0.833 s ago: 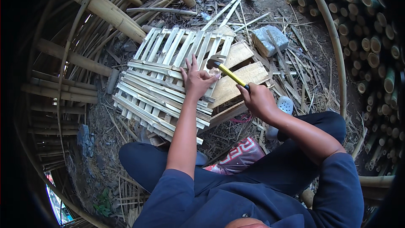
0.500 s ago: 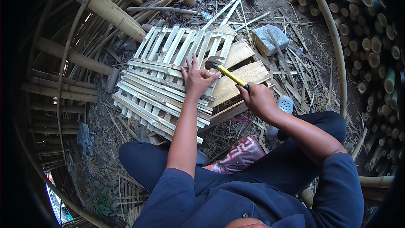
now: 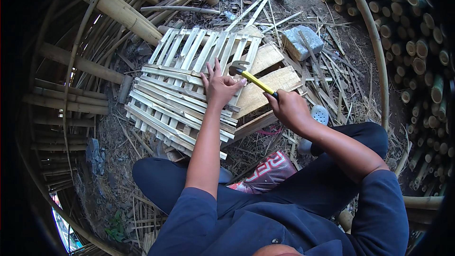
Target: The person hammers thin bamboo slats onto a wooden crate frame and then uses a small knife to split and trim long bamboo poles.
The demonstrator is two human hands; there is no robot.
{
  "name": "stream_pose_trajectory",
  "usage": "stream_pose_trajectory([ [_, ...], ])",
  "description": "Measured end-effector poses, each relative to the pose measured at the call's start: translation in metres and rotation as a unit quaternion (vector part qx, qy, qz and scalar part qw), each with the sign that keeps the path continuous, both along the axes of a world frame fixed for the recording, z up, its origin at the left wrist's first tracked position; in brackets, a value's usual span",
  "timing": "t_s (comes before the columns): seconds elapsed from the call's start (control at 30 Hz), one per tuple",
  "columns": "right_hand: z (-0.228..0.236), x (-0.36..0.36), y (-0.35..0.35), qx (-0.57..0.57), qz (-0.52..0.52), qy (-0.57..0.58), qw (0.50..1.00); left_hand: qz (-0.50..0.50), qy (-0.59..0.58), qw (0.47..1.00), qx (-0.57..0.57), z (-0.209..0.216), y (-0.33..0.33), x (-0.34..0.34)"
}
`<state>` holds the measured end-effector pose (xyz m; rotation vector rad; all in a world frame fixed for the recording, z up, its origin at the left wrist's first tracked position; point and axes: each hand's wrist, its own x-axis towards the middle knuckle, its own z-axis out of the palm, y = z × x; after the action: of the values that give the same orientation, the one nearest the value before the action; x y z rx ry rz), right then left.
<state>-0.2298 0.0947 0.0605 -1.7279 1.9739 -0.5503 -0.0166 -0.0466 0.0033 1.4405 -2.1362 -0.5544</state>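
Observation:
My right hand (image 3: 289,109) grips a claw hammer by its yellow and black handle (image 3: 257,83). Its metal head (image 3: 238,68) is just above my left hand's thumb and index finger. Those two fingertips of my left hand (image 3: 221,87) are pinched together over the slats, around something too small to make out, while its other fingers stretch out. Under the left hand lies a lattice of pale split bamboo slats (image 3: 177,98), with strips crossing one another. The lattice rests on a low base of wooden boards (image 3: 272,84), which shows at its right side.
A grey stone block (image 3: 303,42) sits beyond the boards. Stacked bamboo poles (image 3: 422,50) fill the right side, and a bamboo frame (image 3: 80,61) stands at the left. A printed sack (image 3: 268,173) lies between my legs, near a grey perforated shoe (image 3: 319,115). Bamboo scraps litter the ground.
The hammer head has tilted and shifted slightly beside the left fingertips. My left hand keeps its pinch in the same place on the slats.

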Motion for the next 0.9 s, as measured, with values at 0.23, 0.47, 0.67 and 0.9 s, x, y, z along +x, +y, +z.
stream_pose_trajectory([
  [0.23, 0.006, 0.002, 0.001, 0.0, 0.003, -0.002, 1.0, 0.004, -0.011, 1.0, -0.006, -0.007, -0.001, 0.003],
  [0.47, 0.011, 0.003, 0.004, -0.015, -0.011, -0.027, 0.999, 0.003, -0.004, 1.0, -0.01, -0.006, -0.002, 0.002],
  [0.67, 0.008, 0.002, 0.001, -0.037, -0.022, -0.036, 0.998, 0.001, -0.005, 1.0, -0.006, -0.003, -0.001, 0.002],
  [0.9, 0.014, 0.002, 0.002, 0.008, -0.013, -0.05, 0.999, -0.002, -0.002, 1.0, -0.009, -0.005, -0.001, 0.003],
])
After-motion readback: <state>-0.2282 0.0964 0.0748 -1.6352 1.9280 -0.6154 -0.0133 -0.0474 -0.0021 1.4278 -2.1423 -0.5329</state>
